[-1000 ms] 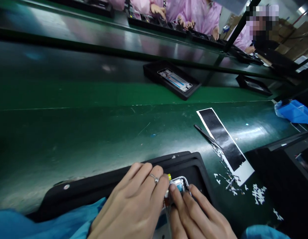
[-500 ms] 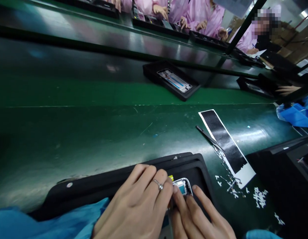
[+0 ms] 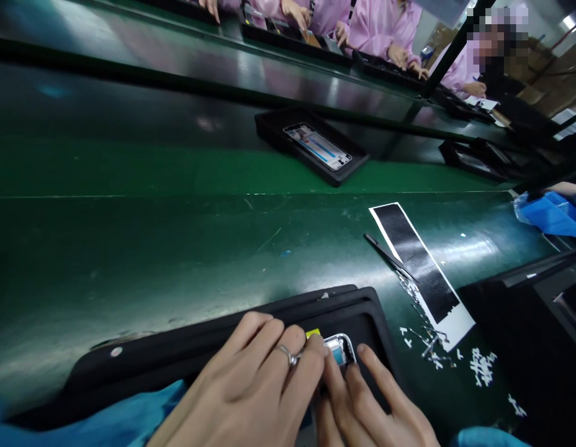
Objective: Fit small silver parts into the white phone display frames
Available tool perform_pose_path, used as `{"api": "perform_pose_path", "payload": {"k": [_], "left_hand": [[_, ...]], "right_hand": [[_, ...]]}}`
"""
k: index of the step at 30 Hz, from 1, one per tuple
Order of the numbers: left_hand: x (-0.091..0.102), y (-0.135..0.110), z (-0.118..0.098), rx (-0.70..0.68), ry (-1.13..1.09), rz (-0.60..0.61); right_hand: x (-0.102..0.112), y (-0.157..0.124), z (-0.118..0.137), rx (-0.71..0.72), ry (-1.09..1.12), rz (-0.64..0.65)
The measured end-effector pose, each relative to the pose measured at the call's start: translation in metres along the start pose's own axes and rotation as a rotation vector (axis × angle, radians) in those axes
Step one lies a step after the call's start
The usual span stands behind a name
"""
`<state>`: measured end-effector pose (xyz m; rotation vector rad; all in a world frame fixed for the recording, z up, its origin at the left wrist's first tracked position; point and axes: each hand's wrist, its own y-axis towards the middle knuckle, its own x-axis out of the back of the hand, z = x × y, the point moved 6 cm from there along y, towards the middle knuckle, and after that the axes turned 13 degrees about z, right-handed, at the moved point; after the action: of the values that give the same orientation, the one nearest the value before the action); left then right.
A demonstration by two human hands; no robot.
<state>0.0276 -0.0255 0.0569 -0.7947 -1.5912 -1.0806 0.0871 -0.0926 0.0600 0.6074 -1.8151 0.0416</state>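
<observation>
A silver-edged phone frame (image 3: pixel 347 343) lies in a black foam tray (image 3: pixel 374 310), mostly covered by both hands. Its upper end shows, with a light-blue patch inside. My left hand (image 3: pixel 255 379), with a ring on one finger, bends over the frame's left side; its fingers are curled together and their tips are hidden. A small yellow piece (image 3: pixel 313 333) peeks out past its knuckles. My right hand (image 3: pixel 369 397) is closed over the frame, one finger at its right edge and others on its upper part. The two hands' fingertips meet there.
Right of the tray lie a black-and-white adhesive sheet (image 3: pixel 416 261), black tweezers (image 3: pixel 385 253) and scattered white bits (image 3: pixel 482 366). Farther back, another black tray (image 3: pixel 274 127) holds a phone part (image 3: pixel 318 147). A blue bag (image 3: pixel 551 214) sits far right. Co-workers in pink work across the bench.
Both hands stay at the phone frame; my left hand has shifted slightly left, showing more of the yellow piece. The view has moved a little. Co-workers' hands have moved.
</observation>
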Motion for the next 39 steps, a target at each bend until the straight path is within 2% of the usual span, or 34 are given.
{"api": "perform_pose_path", "payload": {"k": [2,6,9,15,21,27,33,36,39], "left_hand": [[0.001,-0.002,-0.002,-0.051,-0.005,-0.026],[0.002,-0.005,-0.004,-0.119,-0.092,-0.037],[-0.001,-0.008,-0.003,-0.073,-0.066,-0.038],[-0.011,-0.012,0.006,0.105,-0.137,-0.052],[-0.012,-0.015,0.011,0.123,-0.231,-0.011],[-0.010,-0.005,0.024,0.180,-0.402,0.176],[-0.014,0.000,0.036,0.122,-0.451,0.372],[-0.012,-0.001,0.046,0.209,-0.465,0.371],[-0.017,0.002,0.053,0.324,-0.555,0.526]], "right_hand": [[0.003,0.003,-0.003,-0.017,0.039,0.006],[0.009,0.003,-0.012,-0.148,0.159,-0.090],[0.012,0.005,-0.012,-0.166,0.182,-0.093],[0.010,0.005,-0.007,-0.076,0.171,-0.051],[0.010,0.004,-0.012,-0.147,0.208,-0.114],[0.010,0.006,-0.012,-0.169,0.193,-0.097],[0.008,0.007,-0.009,-0.154,0.166,-0.074],[0.007,0.007,-0.008,-0.146,0.167,-0.069],[0.005,0.002,-0.006,-0.120,0.154,-0.058]]}}
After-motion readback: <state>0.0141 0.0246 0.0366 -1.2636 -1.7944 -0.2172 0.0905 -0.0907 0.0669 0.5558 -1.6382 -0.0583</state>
